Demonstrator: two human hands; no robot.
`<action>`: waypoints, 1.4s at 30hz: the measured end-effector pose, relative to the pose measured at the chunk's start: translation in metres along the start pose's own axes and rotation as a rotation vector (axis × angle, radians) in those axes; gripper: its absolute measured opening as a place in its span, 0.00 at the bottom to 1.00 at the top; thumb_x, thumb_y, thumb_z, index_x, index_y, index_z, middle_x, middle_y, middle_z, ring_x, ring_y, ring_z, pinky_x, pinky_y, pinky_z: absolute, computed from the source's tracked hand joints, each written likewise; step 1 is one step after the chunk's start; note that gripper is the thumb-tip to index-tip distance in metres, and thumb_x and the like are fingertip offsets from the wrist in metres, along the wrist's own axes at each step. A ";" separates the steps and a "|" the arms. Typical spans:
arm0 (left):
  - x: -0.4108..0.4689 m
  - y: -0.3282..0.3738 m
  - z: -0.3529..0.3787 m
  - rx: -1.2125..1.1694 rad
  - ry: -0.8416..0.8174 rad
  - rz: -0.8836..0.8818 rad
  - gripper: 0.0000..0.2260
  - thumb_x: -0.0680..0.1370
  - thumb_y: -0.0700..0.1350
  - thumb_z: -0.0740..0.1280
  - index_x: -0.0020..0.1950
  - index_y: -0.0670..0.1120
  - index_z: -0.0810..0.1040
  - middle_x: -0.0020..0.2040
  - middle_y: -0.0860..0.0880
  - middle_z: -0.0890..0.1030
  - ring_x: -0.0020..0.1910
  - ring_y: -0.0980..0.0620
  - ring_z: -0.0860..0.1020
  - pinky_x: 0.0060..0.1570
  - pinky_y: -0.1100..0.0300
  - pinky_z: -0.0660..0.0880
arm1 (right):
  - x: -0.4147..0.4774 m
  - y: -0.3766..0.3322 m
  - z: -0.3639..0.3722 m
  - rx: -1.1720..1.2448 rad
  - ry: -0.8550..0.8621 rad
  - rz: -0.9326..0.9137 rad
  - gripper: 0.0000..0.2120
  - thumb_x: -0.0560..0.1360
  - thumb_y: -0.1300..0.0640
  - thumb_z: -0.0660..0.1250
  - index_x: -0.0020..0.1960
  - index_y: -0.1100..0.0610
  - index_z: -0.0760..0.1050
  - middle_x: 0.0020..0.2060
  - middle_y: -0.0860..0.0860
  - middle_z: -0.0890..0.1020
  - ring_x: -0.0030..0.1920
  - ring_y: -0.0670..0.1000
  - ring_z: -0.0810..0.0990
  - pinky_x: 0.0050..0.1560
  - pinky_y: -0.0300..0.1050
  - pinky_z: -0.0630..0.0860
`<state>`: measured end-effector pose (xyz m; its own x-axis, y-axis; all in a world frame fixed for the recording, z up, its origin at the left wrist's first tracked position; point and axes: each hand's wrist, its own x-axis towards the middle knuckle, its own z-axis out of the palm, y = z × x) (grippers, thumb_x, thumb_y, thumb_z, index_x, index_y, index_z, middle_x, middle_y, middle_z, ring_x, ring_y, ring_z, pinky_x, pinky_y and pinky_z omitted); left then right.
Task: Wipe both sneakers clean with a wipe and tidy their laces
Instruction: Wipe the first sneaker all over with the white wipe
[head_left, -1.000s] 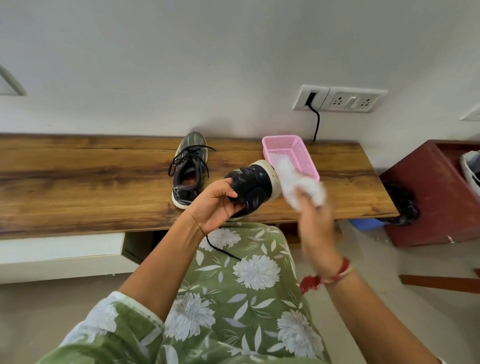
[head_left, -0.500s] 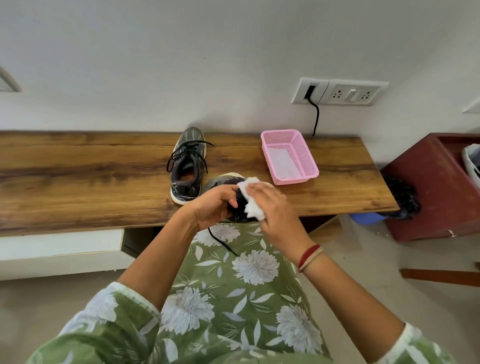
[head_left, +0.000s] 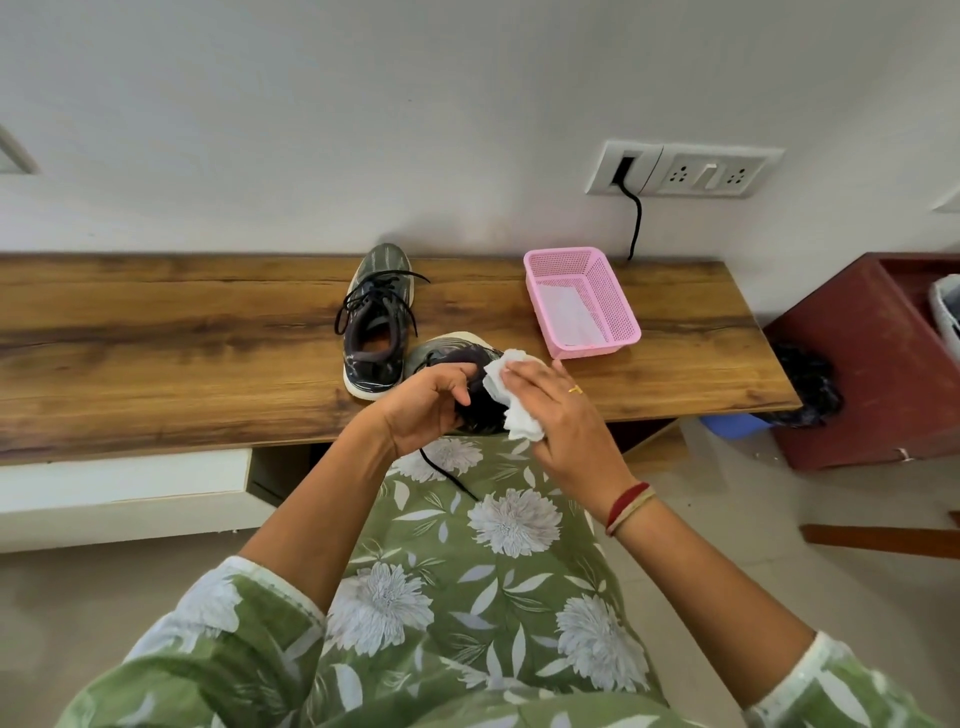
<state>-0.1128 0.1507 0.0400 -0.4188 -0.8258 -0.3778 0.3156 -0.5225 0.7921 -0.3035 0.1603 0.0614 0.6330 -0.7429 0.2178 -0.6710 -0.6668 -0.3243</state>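
Observation:
My left hand (head_left: 423, 402) grips a dark sneaker (head_left: 457, 353) with a pale sole, held above the front edge of the wooden bench (head_left: 156, 364). My right hand (head_left: 556, 410) holds a crumpled white wipe (head_left: 511, 397) and presses it against that sneaker's right side. One black lace (head_left: 447, 475) hangs from the held sneaker down over my lap. The second dark sneaker (head_left: 376, 322) stands on the bench just left of it, toe toward the wall, its black laces loose and splayed.
A pink mesh basket (head_left: 618, 306) with a white wipe inside sits on the bench to the right. A wall socket panel (head_left: 685, 169) with a black cable is above it. A dark red box (head_left: 878, 364) and a blue tub (head_left: 735, 423) stand on the floor at right.
My right hand swung in from the right with the wipe and now presses it on the held sneaker. My left hand has lowered and turned the sneaker.

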 end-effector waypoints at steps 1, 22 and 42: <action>0.000 0.000 0.001 -0.006 0.008 0.000 0.20 0.61 0.36 0.58 0.51 0.38 0.75 0.40 0.46 0.79 0.39 0.51 0.76 0.40 0.61 0.74 | 0.000 -0.004 0.003 0.009 -0.015 -0.030 0.27 0.70 0.66 0.66 0.69 0.62 0.68 0.65 0.55 0.73 0.68 0.52 0.68 0.73 0.52 0.59; -0.001 -0.009 -0.012 -0.189 0.012 -0.014 0.20 0.66 0.42 0.53 0.53 0.35 0.73 0.45 0.42 0.80 0.40 0.48 0.78 0.45 0.56 0.72 | 0.000 0.013 -0.016 0.295 0.196 0.307 0.22 0.72 0.71 0.62 0.66 0.61 0.72 0.62 0.55 0.76 0.62 0.52 0.73 0.68 0.52 0.68; 0.001 -0.011 -0.022 -0.194 0.098 -0.065 0.31 0.60 0.53 0.69 0.59 0.43 0.66 0.50 0.41 0.64 0.37 0.46 0.64 0.38 0.56 0.59 | -0.008 0.001 0.005 -0.017 -0.076 -0.102 0.25 0.72 0.63 0.66 0.68 0.62 0.69 0.66 0.56 0.74 0.68 0.51 0.69 0.72 0.49 0.59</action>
<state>-0.0980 0.1509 0.0206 -0.3621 -0.8009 -0.4769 0.4523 -0.5983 0.6614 -0.3076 0.1656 0.0551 0.7254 -0.6648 0.1783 -0.6076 -0.7403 -0.2877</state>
